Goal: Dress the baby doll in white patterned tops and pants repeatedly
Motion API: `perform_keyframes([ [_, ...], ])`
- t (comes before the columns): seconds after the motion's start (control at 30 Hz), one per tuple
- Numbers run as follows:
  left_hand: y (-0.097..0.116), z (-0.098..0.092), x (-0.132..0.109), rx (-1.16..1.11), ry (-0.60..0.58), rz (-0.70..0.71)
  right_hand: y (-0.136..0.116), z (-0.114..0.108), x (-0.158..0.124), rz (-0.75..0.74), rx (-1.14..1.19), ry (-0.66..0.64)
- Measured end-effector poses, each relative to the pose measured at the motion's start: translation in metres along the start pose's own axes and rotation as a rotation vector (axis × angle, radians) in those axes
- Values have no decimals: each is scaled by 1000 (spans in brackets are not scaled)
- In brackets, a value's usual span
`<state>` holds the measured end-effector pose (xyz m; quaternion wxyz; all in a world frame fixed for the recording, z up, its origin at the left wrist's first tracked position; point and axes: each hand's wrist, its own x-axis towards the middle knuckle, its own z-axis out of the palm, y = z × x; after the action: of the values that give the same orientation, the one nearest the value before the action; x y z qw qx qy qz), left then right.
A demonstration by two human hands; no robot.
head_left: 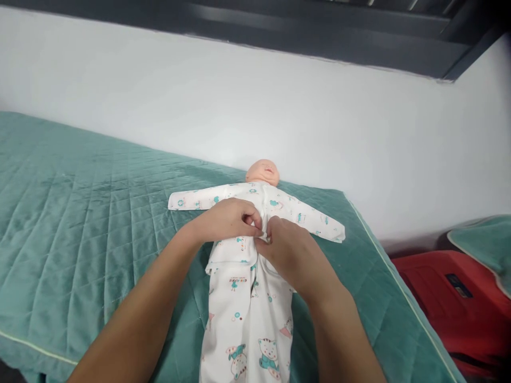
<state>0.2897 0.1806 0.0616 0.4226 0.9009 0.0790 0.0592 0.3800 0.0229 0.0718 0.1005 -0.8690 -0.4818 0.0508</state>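
Doll (262, 171), quantity one, lies toward the quilted surface's (99, 213) right edge; long axis runs near to far, head at the far edge. Two hands, left hand (229, 219) and right hand (297, 252), pinch one shirt's (275, 205) front, fingertips narrowed.

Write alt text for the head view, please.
The left hand and right hand pinch the front of a white patterned top on a doll. The doll lies face up, sleeves spread, on a green quilted cover.
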Motion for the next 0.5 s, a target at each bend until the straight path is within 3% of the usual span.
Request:
perform_keyframes([
  [0.3, -6, -3, -2, -138, -41, 70, 9, -1, 4, -13, 173, 36],
  [0.4, -4, -3, -2, -202, -55, 68, 22, -1, 9, -5, 404, -26],
  [0.5, -1, -3, -1, -289, -75, 68, 36, -3, 14, 1, 754, -178],
])
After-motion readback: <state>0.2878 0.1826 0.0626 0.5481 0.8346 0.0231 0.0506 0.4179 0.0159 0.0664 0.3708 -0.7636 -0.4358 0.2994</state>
